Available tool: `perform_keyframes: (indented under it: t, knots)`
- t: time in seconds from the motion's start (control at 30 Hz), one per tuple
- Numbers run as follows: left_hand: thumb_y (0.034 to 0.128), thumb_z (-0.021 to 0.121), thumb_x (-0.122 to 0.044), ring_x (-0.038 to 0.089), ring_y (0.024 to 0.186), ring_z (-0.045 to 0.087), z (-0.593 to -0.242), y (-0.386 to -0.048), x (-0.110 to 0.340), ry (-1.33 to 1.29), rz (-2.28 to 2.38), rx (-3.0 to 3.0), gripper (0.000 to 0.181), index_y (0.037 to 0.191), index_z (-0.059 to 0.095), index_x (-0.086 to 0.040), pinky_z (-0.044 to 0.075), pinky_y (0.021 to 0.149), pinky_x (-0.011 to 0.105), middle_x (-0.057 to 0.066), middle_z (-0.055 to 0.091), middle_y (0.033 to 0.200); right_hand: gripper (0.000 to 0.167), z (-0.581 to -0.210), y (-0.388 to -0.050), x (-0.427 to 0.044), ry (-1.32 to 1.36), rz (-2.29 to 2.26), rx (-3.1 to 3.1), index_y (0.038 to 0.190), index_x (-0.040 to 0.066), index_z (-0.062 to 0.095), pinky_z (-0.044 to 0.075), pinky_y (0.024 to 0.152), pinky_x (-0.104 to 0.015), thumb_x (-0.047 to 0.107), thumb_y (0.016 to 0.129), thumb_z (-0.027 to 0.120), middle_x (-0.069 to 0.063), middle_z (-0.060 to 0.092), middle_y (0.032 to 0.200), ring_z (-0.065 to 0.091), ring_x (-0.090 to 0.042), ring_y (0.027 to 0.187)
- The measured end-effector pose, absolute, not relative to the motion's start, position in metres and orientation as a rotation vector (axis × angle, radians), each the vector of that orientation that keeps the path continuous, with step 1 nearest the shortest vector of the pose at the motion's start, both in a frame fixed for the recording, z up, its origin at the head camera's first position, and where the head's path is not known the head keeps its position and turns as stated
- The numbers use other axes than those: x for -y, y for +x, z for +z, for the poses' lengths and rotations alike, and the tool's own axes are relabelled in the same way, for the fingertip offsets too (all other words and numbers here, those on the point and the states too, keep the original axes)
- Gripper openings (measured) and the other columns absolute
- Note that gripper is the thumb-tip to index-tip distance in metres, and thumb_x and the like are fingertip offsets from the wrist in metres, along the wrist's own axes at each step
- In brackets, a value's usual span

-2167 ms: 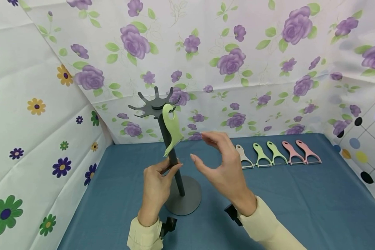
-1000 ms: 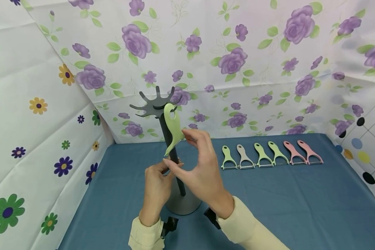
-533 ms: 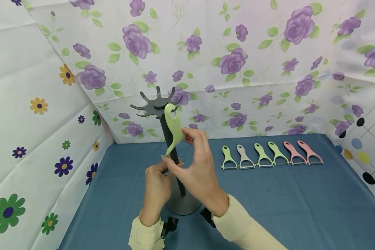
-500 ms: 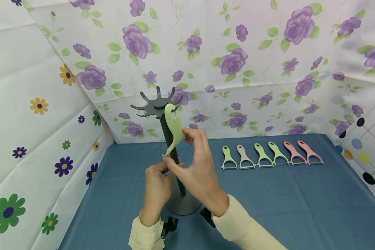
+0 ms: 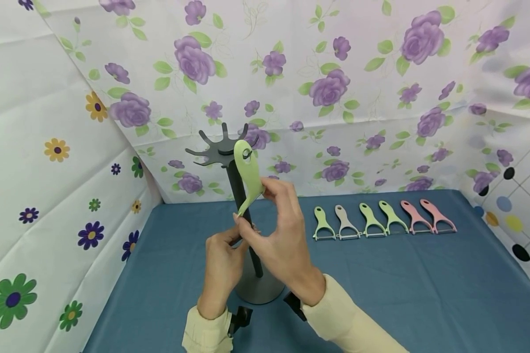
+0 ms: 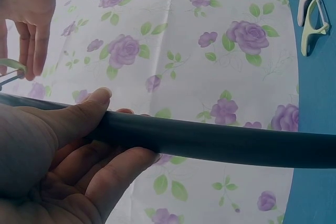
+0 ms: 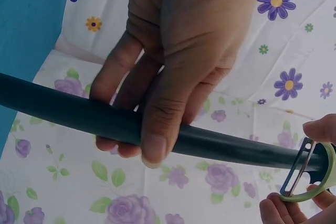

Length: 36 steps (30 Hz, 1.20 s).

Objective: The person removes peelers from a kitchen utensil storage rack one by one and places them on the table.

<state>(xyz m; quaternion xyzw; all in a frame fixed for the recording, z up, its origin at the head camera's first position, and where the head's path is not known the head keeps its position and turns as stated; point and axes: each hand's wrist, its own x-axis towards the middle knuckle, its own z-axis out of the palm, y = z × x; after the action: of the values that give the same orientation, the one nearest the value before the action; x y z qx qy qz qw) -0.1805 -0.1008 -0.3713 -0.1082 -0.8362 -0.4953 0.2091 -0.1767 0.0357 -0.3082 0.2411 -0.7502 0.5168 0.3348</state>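
Observation:
A dark grey rack stand (image 5: 236, 189) with a ring of curved prongs on top rises from a round base. My left hand (image 5: 223, 269) grips its pole, thumb and fingers on opposite sides, as the left wrist view also shows with the pole (image 6: 220, 141). My right hand (image 5: 287, 240) pinches a light green Y-peeler (image 5: 248, 171) across its fork, between thumb and fingers. The peeler's handle points up, and one prong shows in its hanging hole. In the right wrist view, the fork of the peeler (image 7: 329, 174) and its blade sit between the fingertips.
Several Y-peelers lie in a row to the right: a green one (image 5: 322, 223), a whitish one (image 5: 346, 223), two more green ones (image 5: 371, 220), and two pink ones (image 5: 435, 215). A blue cloth (image 5: 393, 289) covers the table; flowered sheets (image 5: 287, 63) hang behind.
My right hand came left from beside the stand and took hold of the hanging green peeler's fork. The peeler has since risen and turned slightly. My left hand stays on the pole.

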Motion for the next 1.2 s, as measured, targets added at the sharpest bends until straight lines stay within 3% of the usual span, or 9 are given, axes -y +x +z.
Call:
perform_keyframes:
  t: [0.23,0.5,1.2]
  knots:
    - [0.0946,0.073,-0.01,0.026,0.098,0.076,-0.373,-0.181,0.1,-0.311,-1.391,2.308,0.02,0.113,0.078,-0.003,0.063,0.09,0.045,0.013,0.079,0.103,0.062,-0.304,-0.172,-0.041,0.641,1.343,1.927,0.141,0.007,0.052,0.052,0.108,-0.042,0.014,0.087,0.083,-0.013,0.055,0.132,0.056,-0.024,0.119]
    - [0.0938,0.073,-0.008,0.03,0.106,0.074,-0.374,-0.18,0.098,-0.27,-1.39,2.355,0.035,0.128,0.069,-0.002,0.062,0.089,0.046,0.018,0.075,0.115,0.066,-0.306,-0.169,-0.054,0.625,1.287,1.917,0.141,0.005,0.053,0.052,0.107,-0.036,0.013,0.084,0.085,-0.014,0.056,0.132,0.058,-0.023,0.118]
    - [0.0916,0.077,-0.019,0.025,0.102,0.077,-0.37,-0.182,0.098,-0.267,-1.447,2.347,0.024,0.113,0.079,-0.008,0.064,0.088,0.045,0.009,0.08,0.103,0.068,-0.326,-0.167,-0.094,0.534,1.158,2.032,0.139,0.008,0.058,0.052,0.1,-0.037,0.02,0.079,0.09,-0.011,0.06,0.128,0.059,-0.021,0.113]
